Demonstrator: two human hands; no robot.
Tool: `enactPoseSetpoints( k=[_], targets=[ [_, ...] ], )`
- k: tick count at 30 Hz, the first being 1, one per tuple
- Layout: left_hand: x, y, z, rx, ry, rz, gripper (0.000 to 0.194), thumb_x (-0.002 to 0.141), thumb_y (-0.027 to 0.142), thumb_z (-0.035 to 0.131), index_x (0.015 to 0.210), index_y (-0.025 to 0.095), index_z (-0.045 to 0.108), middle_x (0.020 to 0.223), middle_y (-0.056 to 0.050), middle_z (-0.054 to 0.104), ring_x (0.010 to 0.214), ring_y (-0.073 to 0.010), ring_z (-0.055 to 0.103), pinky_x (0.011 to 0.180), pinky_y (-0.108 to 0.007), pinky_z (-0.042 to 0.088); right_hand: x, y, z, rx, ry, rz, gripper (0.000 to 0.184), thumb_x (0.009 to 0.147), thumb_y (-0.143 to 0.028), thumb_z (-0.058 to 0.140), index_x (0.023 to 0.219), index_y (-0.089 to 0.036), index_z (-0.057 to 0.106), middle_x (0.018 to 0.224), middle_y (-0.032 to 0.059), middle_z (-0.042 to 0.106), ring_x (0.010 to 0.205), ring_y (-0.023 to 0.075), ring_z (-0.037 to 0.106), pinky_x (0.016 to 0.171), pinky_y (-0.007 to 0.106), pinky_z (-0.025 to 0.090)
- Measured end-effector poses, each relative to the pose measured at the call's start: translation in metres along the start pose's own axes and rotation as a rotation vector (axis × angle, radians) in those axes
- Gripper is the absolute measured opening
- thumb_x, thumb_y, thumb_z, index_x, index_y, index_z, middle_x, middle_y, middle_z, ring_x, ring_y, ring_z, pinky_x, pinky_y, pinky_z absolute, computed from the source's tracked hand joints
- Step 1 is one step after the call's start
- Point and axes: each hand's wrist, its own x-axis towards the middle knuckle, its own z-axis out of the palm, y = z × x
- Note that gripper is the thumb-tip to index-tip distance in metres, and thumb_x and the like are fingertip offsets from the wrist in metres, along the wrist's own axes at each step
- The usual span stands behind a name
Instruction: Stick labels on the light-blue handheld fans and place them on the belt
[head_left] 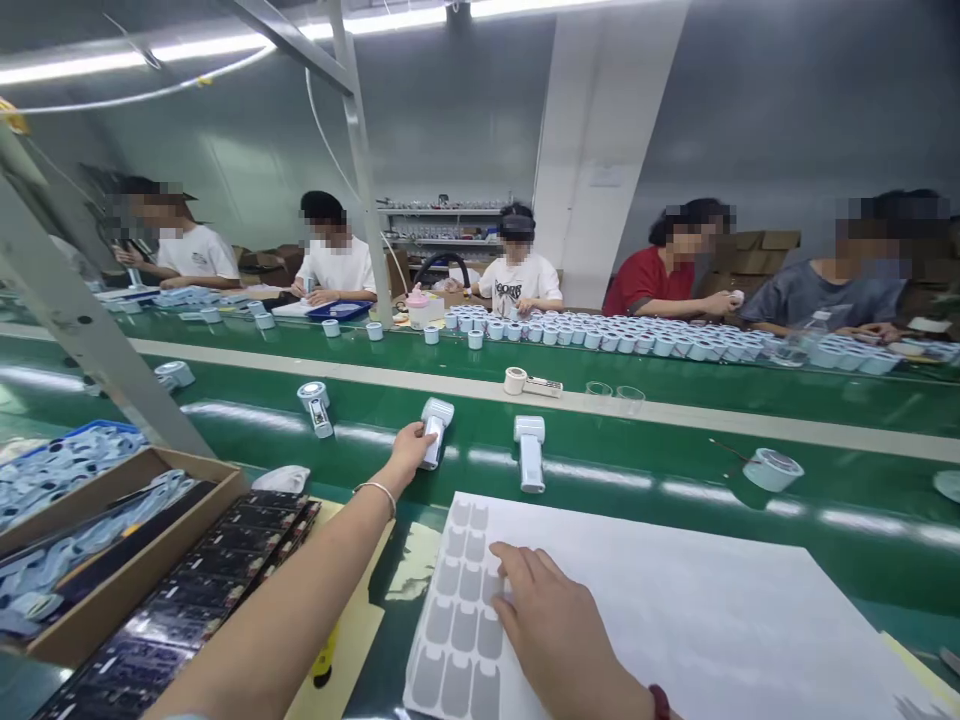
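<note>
My left hand [411, 447] is stretched forward over the green belt, its fingers closed around the handle of a light-blue handheld device [437, 412] with a round head. Another such device [530, 455] lies just to the right, and a third device [315, 408] lies to the left with its handle insert showing. My right hand [562, 625] hovers at or rests on a white sheet [675, 590], thumb and fingers apart with nothing visible in them. Beside its fingertips is a sheet of grey stickers [465, 625] in rows; whether the fingertips touch it I cannot tell.
On the left, a cardboard box [214, 470] holds light-blue parts, beside stacked dark circuit boards [202, 570]. A yellow-handled tool [324, 655] lies below my left forearm. A cup-shaped part [772, 468] sits right. Several co-workers sit opposite behind rows of small cups [592, 338].
</note>
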Motion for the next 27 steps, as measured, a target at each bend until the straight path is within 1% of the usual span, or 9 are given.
enactPoseSetpoints(
  k=[4, 7, 9, 13, 17, 20, 22, 24, 27],
  targets=[
    [0.029, 0.000, -0.021, 0.156, 0.178, 0.042, 0.041, 0.091, 0.035, 0.062, 0.128, 0.019, 0.057, 0.135, -0.012, 0.055, 0.115, -0.0280, 0.058, 0.094, -0.051, 0.050, -0.001, 0.009, 0.016, -0.009, 0.085, -0.037, 0.050, 0.079, -0.001, 0.058, 0.123, -0.024, 0.057, 0.099, 0.0031, 0.072, 0.088, 0.0246, 0.070, 0.058, 0.030, 0.056],
    [0.054, 0.002, -0.048, 0.256, 0.311, -0.003, 0.046, 0.090, 0.033, 0.064, 0.133, 0.019, 0.053, 0.142, -0.013, 0.049, 0.122, -0.0309, 0.053, 0.098, -0.055, 0.047, -0.005, 0.016, 0.033, -0.099, 0.266, -0.138, 0.059, 0.081, -0.005, 0.059, 0.135, -0.024, 0.046, 0.101, 0.0064, 0.072, 0.088, 0.0263, 0.069, 0.055, 0.030, 0.054],
    [0.068, 0.004, -0.068, 0.295, 0.361, -0.068, 0.046, 0.089, 0.032, 0.064, 0.132, 0.019, 0.053, 0.142, -0.013, 0.049, 0.121, -0.0308, 0.053, 0.098, -0.054, 0.047, -0.008, 0.021, 0.043, -0.165, 0.337, -0.181, 0.065, 0.082, -0.008, 0.059, 0.143, -0.022, 0.039, 0.096, 0.0086, 0.073, 0.085, 0.0274, 0.069, 0.051, 0.030, 0.053],
    [0.085, 0.006, -0.094, 0.290, 0.365, -0.215, 0.042, 0.089, 0.032, 0.065, 0.128, 0.018, 0.057, 0.135, -0.012, 0.055, 0.116, -0.0289, 0.057, 0.094, -0.051, 0.050, -0.009, 0.025, 0.052, -0.141, 0.287, -0.136, 0.068, 0.079, -0.006, 0.060, 0.143, -0.026, 0.044, 0.078, 0.0038, 0.073, 0.068, 0.0239, 0.071, 0.042, 0.027, 0.046],
    [0.086, 0.004, -0.101, 0.191, 0.343, -0.312, 0.041, 0.088, 0.032, 0.067, 0.126, 0.020, 0.058, 0.132, -0.011, 0.057, 0.116, -0.0284, 0.058, 0.092, -0.048, 0.051, -0.003, 0.024, 0.044, 0.249, 0.156, 0.072, 0.076, 0.075, -0.005, 0.059, 0.143, -0.032, 0.042, 0.087, -0.0015, 0.077, 0.072, 0.0230, 0.074, 0.053, 0.028, 0.052],
    [0.080, 0.008, -0.100, 0.056, 0.325, -0.324, 0.041, 0.089, 0.033, 0.066, 0.127, 0.020, 0.057, 0.131, -0.010, 0.057, 0.114, -0.0277, 0.059, 0.091, -0.048, 0.052, 0.004, 0.024, 0.033, 0.704, 0.095, 0.226, 0.068, 0.076, -0.011, 0.058, 0.140, -0.029, 0.041, 0.084, -0.0031, 0.076, 0.092, 0.0249, 0.075, 0.075, 0.034, 0.056],
    [0.072, 0.015, -0.097, -0.071, 0.285, -0.299, 0.039, 0.091, 0.033, 0.063, 0.126, 0.019, 0.057, 0.128, -0.011, 0.059, 0.108, -0.0258, 0.061, 0.088, -0.047, 0.054, 0.008, 0.025, 0.027, 0.998, 0.061, 0.286, 0.060, 0.077, -0.018, 0.061, 0.133, -0.024, 0.043, 0.079, -0.0028, 0.075, 0.106, 0.0266, 0.071, 0.091, 0.039, 0.053],
    [0.056, 0.024, -0.092, -0.220, 0.212, -0.249, 0.036, 0.092, 0.033, 0.061, 0.124, 0.018, 0.058, 0.123, -0.010, 0.061, 0.100, -0.0227, 0.064, 0.081, -0.043, 0.057, 0.011, 0.026, 0.023, 1.221, 0.015, 0.315, 0.056, 0.075, -0.024, 0.068, 0.126, -0.021, 0.046, 0.076, -0.0030, 0.074, 0.110, 0.0278, 0.069, 0.101, 0.043, 0.047],
    [0.013, 0.035, -0.085, -0.436, 0.031, -0.158, 0.021, 0.093, 0.020, 0.059, 0.113, 0.014, 0.062, 0.109, -0.008, 0.066, 0.087, -0.0174, 0.066, 0.071, -0.033, 0.059, 0.012, 0.026, 0.016, 1.357, -0.030, 0.329, 0.056, 0.071, -0.030, 0.076, 0.119, -0.019, 0.050, 0.073, -0.0023, 0.072, 0.114, 0.0306, 0.067, 0.103, 0.046, 0.044]
  ],
)
